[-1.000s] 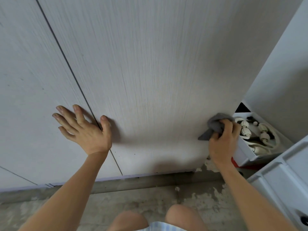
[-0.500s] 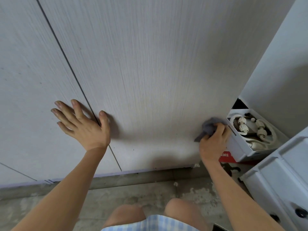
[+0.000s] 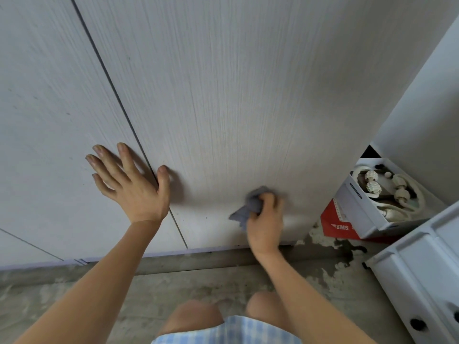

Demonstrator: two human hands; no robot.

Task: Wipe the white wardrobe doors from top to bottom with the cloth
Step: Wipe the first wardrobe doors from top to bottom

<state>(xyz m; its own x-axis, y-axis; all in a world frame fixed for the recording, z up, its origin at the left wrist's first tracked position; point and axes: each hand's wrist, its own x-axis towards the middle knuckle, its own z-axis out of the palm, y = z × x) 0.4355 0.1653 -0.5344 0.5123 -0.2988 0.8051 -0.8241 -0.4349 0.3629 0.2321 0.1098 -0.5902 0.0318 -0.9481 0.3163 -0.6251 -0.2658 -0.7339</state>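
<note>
Two white wood-grain wardrobe doors fill the view, the right door [image 3: 236,100] and the left door [image 3: 44,120], split by a dark slanted seam. My right hand [image 3: 265,219] grips a crumpled grey cloth [image 3: 250,207] and presses it on the lower part of the right door, a little above its bottom edge. My left hand [image 3: 131,184] lies flat with spread fingers across the seam, thumb on the right door.
A white open box [image 3: 360,207] with cream roller items stands on a red box [image 3: 335,224] to the right of the wardrobe. A white drawer cabinet [image 3: 422,274] fills the lower right. Stained concrete floor [image 3: 99,294] and my knees lie below.
My right hand has slid the cloth leftward along the lower door, away from the door's right edge and the white box. My left hand stays pressed on the seam.
</note>
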